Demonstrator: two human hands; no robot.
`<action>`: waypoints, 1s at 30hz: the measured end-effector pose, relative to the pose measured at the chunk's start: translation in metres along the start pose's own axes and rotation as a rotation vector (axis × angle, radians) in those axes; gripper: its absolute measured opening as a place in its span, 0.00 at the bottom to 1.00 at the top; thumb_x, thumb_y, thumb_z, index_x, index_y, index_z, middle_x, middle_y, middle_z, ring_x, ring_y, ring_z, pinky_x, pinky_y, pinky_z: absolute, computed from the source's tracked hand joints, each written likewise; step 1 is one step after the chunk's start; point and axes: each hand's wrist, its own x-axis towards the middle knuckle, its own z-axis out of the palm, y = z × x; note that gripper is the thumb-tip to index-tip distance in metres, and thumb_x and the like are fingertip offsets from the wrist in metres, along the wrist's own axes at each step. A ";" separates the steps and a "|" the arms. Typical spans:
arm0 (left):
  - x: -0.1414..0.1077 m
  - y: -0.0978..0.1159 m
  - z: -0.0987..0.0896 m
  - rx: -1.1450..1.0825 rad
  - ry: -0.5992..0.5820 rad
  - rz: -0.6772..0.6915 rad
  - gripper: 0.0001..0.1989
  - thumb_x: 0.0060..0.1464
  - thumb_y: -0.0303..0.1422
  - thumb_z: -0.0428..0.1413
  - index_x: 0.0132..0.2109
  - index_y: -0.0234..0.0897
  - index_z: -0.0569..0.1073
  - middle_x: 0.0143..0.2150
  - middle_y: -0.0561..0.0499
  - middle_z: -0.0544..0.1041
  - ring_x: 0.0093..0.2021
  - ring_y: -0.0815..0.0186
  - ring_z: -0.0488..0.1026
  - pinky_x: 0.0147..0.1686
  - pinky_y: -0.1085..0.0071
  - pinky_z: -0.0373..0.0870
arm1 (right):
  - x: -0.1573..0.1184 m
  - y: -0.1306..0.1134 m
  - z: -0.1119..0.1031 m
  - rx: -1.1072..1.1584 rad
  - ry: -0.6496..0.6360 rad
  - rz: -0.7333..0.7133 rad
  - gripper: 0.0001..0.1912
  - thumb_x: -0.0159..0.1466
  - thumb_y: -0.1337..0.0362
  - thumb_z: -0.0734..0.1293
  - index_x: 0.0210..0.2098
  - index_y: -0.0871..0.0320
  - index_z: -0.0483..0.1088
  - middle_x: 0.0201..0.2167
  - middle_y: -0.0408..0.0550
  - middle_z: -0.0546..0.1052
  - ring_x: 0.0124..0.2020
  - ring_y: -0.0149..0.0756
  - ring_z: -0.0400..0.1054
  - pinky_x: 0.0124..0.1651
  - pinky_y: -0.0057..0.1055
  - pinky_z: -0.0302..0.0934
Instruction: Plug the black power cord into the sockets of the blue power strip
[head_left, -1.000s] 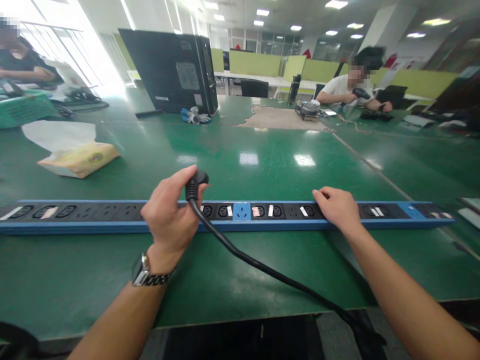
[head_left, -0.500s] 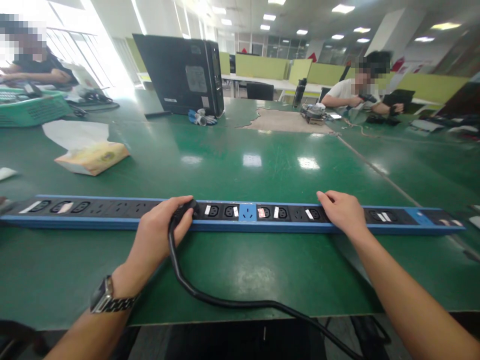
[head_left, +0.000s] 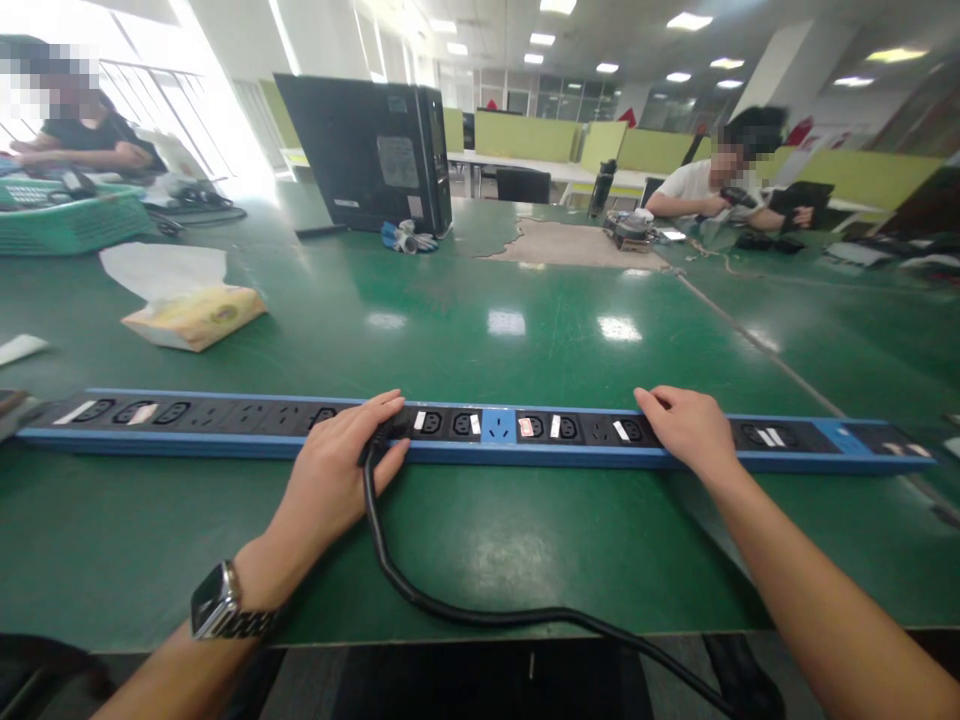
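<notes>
A long blue and black power strip (head_left: 480, 455) lies across the green table, with several sockets and small white labels along its top. My left hand (head_left: 337, 450) is closed round a black plug (head_left: 388, 432) at the strip, left of the blue socket (head_left: 498, 427). From the plug a thick black cable (head_left: 480, 612) curves down and over the table's front edge. My right hand (head_left: 690, 425) grips the strip right of the middle, its thumb at the far side and its other fingers partly hidden.
Behind the strip stand a tissue pack (head_left: 196, 318), a black computer case (head_left: 375, 150) and blue-grey gloves (head_left: 409, 237). A green basket (head_left: 71, 222) is at the left. Two people sit across the table, at far left and right.
My left hand has shifted slightly right with the plug and the cable's upper part. My right hand stays on the strip. The view has moved a little.
</notes>
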 end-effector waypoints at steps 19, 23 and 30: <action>-0.009 -0.007 -0.010 0.005 -0.044 0.024 0.27 0.57 0.39 0.55 0.64 0.46 0.62 0.63 0.46 0.68 0.59 0.55 0.67 0.60 0.55 0.64 | -0.002 0.000 0.000 0.025 0.034 -0.012 0.25 0.63 0.46 0.55 0.33 0.52 0.78 0.34 0.49 0.80 0.35 0.42 0.71 0.30 0.31 0.52; -0.010 -0.005 -0.011 0.051 -0.067 0.020 0.27 0.58 0.40 0.54 0.64 0.45 0.62 0.62 0.46 0.69 0.59 0.56 0.68 0.60 0.56 0.64 | -0.002 0.000 0.000 0.012 0.028 -0.030 0.24 0.63 0.46 0.55 0.33 0.52 0.78 0.33 0.49 0.80 0.35 0.42 0.71 0.30 0.31 0.53; -0.005 0.005 -0.015 0.199 -0.108 -0.023 0.25 0.59 0.41 0.52 0.62 0.41 0.65 0.60 0.45 0.71 0.56 0.54 0.70 0.55 0.56 0.67 | -0.002 -0.003 -0.002 -0.007 0.008 -0.021 0.24 0.63 0.46 0.55 0.32 0.52 0.78 0.33 0.49 0.80 0.34 0.41 0.70 0.31 0.31 0.53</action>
